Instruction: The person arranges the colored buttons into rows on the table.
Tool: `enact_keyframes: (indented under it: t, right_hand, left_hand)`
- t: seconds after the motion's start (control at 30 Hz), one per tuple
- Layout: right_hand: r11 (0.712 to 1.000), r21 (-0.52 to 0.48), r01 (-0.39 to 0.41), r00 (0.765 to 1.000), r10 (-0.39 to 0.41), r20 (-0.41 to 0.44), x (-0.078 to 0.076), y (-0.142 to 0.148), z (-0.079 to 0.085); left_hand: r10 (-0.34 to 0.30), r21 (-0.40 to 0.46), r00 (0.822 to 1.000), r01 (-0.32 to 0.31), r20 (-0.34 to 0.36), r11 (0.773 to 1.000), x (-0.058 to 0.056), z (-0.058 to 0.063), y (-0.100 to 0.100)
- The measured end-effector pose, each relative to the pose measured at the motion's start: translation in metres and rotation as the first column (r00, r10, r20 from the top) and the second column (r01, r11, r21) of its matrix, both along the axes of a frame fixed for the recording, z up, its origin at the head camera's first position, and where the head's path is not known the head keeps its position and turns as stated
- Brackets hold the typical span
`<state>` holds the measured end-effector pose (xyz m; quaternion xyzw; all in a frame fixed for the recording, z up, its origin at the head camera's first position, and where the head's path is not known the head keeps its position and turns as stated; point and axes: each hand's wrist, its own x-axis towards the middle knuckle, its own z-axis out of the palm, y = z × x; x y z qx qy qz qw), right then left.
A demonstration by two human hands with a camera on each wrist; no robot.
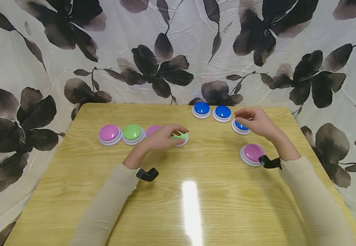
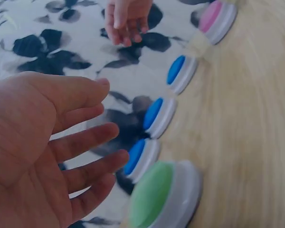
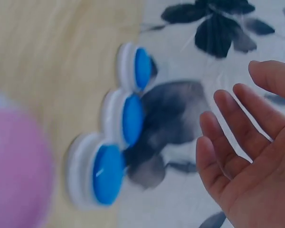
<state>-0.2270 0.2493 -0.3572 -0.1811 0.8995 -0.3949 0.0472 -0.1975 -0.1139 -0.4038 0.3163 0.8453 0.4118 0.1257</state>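
Note:
In the head view my left hand (image 1: 165, 137) hangs over the right end of a row of round push buttons, its fingers loosely extended and holding nothing. Partly behind it are a green button (image 1: 181, 136) and a pink button (image 1: 152, 130). The left wrist view shows that hand's spread fingers apart from the green dome. My right hand (image 1: 259, 123) hovers at a blue button (image 1: 241, 126), covering part of it; the right wrist view shows relaxed fingers with nothing between them. Nearer to me, below the right wrist, sits another pink button (image 1: 253, 152).
Two more blue buttons (image 1: 201, 108) stand at the table's back edge. At the row's left end are a pink button (image 1: 108, 133) and a green button (image 1: 132, 132). A floral cloth (image 1: 172, 44) hangs behind the wooden table (image 1: 221, 201).

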Motion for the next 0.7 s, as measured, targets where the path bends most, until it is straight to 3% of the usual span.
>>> enact_keyframes:
  t: [0.23, 0.7]
  right_hand:
    - [0.993, -0.021, 0.119, 0.992, -0.118, 0.041, 0.017, 0.046, -0.033]
    - [0.981, -0.053, 0.186, 0.968, -0.174, 0.179, 0.033, 0.1, -0.076]
  left_hand:
    - [-0.015, 0.03, 0.999, 0.014, 0.04, 0.999, -0.002, -0.022, 0.045]
    - [-0.026, 0.104, 0.999, 0.021, 0.042, 0.994, -0.001, -0.056, 0.119]
